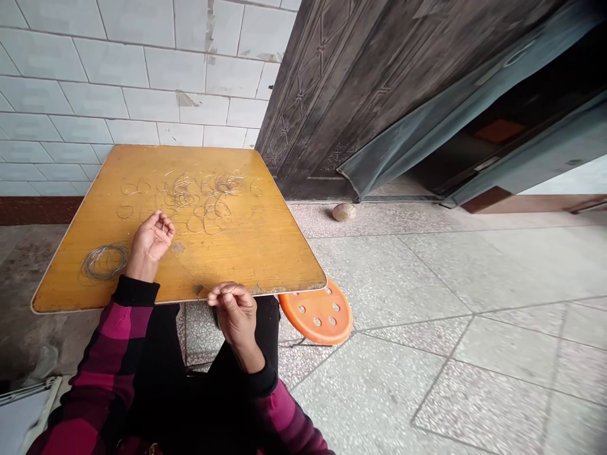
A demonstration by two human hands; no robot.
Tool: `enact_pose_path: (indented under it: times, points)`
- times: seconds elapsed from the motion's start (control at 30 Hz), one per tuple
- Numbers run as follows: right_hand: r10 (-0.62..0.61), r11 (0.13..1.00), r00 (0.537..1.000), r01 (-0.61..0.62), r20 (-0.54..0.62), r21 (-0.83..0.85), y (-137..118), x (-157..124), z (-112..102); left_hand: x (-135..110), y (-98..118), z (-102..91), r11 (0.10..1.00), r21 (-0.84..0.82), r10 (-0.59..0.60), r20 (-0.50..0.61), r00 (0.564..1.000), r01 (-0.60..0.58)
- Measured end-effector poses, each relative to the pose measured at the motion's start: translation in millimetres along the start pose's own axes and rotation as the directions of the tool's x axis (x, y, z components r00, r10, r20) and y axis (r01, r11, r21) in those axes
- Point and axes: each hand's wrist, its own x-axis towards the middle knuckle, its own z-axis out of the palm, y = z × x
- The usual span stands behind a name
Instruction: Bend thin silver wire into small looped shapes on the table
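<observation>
My left hand (150, 243) is raised over the table, palm up, with its fingers curled round a thin wire that shows as a short bright line. A coil of grey wire (105, 261) lies on the tabletop to its left. Just in front of the table's near edge, my right hand (236, 309) pinches a thin wire (207, 288) between thumb and fingers. Whether both hands grip one and the same wire, I cannot tell. Beyond my hands, several loose wire loops (203, 218) and bent pieces lie scattered over the far half of the table.
The yellow wooden table (265, 253) stands near a white tiled wall (180, 69). An orange stool (327, 316) is partly under its right corner. A roundish object (344, 212) lies on the floor by the dark door (341, 95). A grey curtain (417, 139) hangs in the doorway.
</observation>
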Motion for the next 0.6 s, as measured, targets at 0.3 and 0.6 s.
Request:
enact_pose_path:
  times: [0.3, 0.6]
  points:
    - [0.063, 0.997, 0.984, -0.056, -0.164, 0.045, -7, 28, 2, -17, -24, -3.7, 0.913, 0.406, -0.083, 0.286, 0.955, -0.042]
    - [0.045, 0.997, 0.978, -0.031, -0.203, 0.069, 0, 45, 10, -35, -38, 1.7, 0.810, 0.578, -0.195, 0.427, 0.883, -0.101]
